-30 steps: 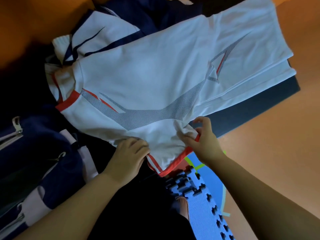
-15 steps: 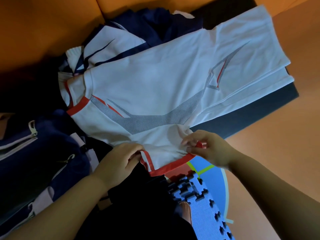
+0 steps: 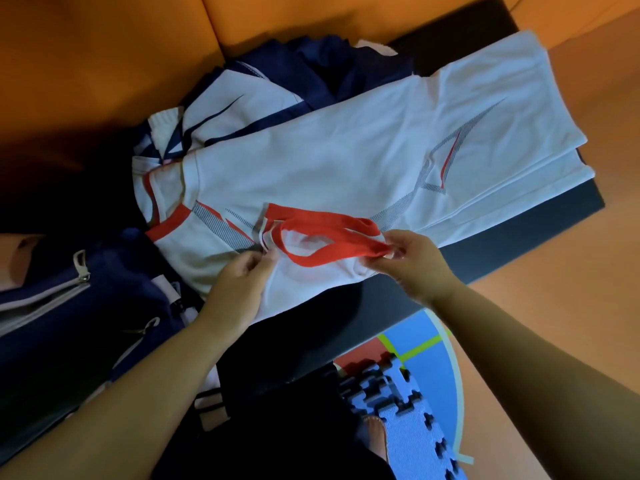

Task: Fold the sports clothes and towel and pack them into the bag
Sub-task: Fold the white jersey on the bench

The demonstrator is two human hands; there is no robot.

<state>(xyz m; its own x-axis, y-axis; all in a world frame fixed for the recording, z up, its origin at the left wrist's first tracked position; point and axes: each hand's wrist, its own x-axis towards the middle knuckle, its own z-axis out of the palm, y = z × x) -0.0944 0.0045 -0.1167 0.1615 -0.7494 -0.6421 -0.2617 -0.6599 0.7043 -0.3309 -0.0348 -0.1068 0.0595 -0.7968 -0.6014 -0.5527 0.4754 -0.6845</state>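
Fingers (image 3: 254,263) of the left hand (image 3: 239,289) curl in and pinch the white seam edge of a sleeve (image 3: 311,268), thumb against forefinger, over the near edge of the slab (image 3: 519,237). The right hand (image 3: 415,268), further right along that edge, pinches the other end of the sleeve's red cuff (image 3: 329,233) between thumb and fingertips, the remaining fingers loosely bent. Between the two grips the cuff forms an open, flattened loop of ribbed red band, folded back onto the shirt (image 3: 346,161). The shirt is smooth white knit with grey hatched stripes and red accents, lying flat and lengthwise along the slab, its hem at the slab's right end. The slab itself is black, flat and straight-edged. A navy and white jacket (image 3: 242,98) lies bunched at the slab's far left corner. A navy bag (image 3: 69,323) with metal zip pulls sits off the slab's left end. Blue foam mat (image 3: 408,410) with notched edges shows below the slab's near edge.
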